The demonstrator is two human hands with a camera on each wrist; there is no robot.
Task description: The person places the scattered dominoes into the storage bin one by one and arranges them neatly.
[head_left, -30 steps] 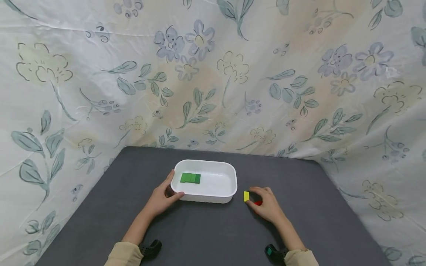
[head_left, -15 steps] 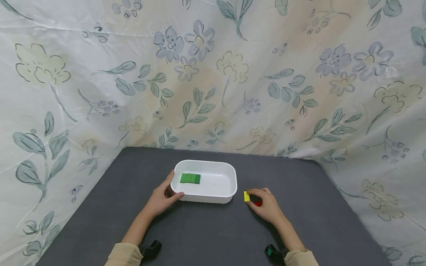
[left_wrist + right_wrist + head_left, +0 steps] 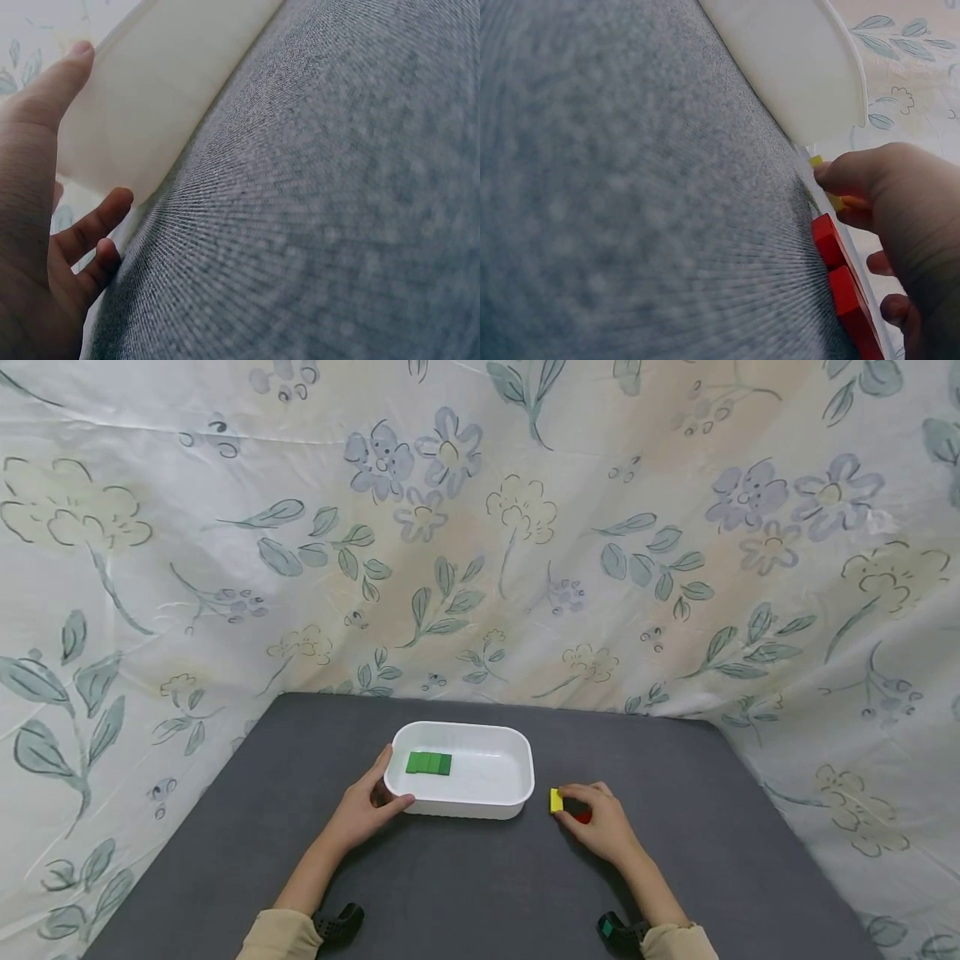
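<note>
A white plastic tray [image 3: 491, 764] sits on the table with a row of green blocks [image 3: 428, 763] lying in its left part. My left hand [image 3: 362, 811] grips the tray's left end, thumb at the front rim and fingers round the side. In the left wrist view the thumb of the left hand [image 3: 34, 142] lies along the tray wall [image 3: 150, 90]. Just right of the tray, my right hand [image 3: 602, 823] pinches a yellow block [image 3: 556, 800] between thumb and fingertips. Two red blocks [image 3: 845, 292] lie under that palm, mostly hidden from the head view.
Dark grey cloth covers the table [image 3: 480, 885]. A floral curtain [image 3: 480, 543] hangs along the back and sides. Each wrist wears a black band, such as the right band [image 3: 622, 933].
My right fingertips have closed on the yellow block, and it has shifted very slightly away from me. The left hand and the tray have stayed put.
</note>
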